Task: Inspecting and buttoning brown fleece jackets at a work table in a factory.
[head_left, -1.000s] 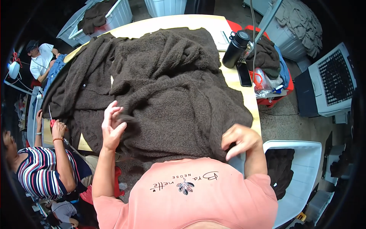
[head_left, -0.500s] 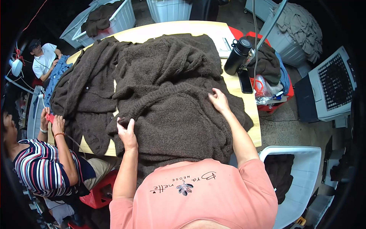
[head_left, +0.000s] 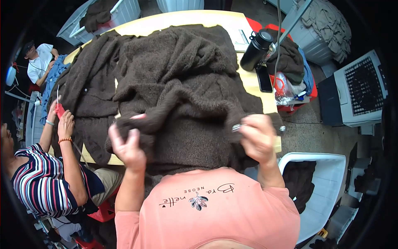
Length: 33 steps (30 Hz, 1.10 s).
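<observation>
A dark brown knit garment (head_left: 186, 141) lies bunched on the table in front of me, its near band raised in a wavy fold. My left hand (head_left: 129, 149) grips the left end of that fold; thumb and fingers show around the cloth, partly blurred. At the fold's right end my right hand (head_left: 258, 139) is closed on the knit, fingers curled. Small silver metal glints show on both sides of the right hand; their kind is unclear. More brown knitwear (head_left: 89, 87) is spread to the left, and a thick heap (head_left: 174, 62) lies beyond.
On the pale table (head_left: 182, 17), a black bottle (head_left: 256, 50) and a phone (head_left: 264, 79) stand at the right. A seated co-worker (head_left: 45, 178) holds a red-handled tool at left; another person (head_left: 41, 62) sits farther off. A white bin (head_left: 331, 199) is at my lower right.
Both hands have come nearer to me, lifting the garment's band into a raised fold. My right hand has turned and curled; silver glints now show beside it. The view has shifted slightly.
</observation>
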{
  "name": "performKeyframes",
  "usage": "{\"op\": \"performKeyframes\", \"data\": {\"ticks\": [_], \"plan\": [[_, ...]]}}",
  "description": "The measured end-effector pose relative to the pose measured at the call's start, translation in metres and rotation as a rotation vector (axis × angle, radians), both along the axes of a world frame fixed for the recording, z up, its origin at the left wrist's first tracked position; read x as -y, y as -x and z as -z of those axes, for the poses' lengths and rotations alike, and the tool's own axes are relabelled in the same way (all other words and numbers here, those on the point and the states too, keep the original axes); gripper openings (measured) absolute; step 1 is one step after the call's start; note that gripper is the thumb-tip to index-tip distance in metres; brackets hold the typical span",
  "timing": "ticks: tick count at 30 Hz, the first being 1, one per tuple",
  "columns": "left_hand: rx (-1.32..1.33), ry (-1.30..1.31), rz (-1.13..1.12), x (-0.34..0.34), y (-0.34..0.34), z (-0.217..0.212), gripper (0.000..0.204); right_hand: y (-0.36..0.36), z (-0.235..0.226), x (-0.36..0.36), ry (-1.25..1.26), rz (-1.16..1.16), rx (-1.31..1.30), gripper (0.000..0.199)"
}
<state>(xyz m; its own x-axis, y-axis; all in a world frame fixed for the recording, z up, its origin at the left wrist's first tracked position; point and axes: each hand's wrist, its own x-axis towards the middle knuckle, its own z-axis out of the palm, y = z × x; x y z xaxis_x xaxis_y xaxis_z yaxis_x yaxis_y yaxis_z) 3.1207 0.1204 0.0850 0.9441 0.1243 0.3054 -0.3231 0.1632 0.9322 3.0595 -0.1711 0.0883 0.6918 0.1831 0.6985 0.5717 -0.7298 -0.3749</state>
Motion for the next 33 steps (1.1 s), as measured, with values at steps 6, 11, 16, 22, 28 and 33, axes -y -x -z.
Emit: {"op": "performKeyframes", "data": {"ticks": [6, 11, 16, 22, 28, 33], "plan": [[-0.268, -0.314, 0.148, 0.012, 0.01, 0.068, 0.018, 0.002, 0.05, -0.017, 0.123, -0.179, -0.586, 0.031], [0.076, -0.626, 0.032, 0.017, 0.007, 0.036, 0.018, -0.01, 0.037, -0.031, -0.293, -0.084, -0.427, 0.036], [0.053, -0.518, 0.274, 0.028, 0.018, 0.03, 0.021, -0.031, 0.032, -0.093, -0.493, -0.413, -0.474, 0.037], [-0.026, -0.538, 0.289, 0.02, 0.017, 0.039, 0.012, -0.037, 0.057, -0.103, -0.411, -0.442, -0.315, 0.009], [-0.292, -0.42, 0.55, 0.021, 0.013, 0.042, 0.009, -0.037, 0.067, -0.1, -0.375, -0.3, -0.373, 0.01], [-0.406, -0.214, 0.518, 0.024, 0.009, 0.042, 0.006, -0.03, 0.051, -0.09, -0.354, -0.258, -0.273, 0.019]]}}
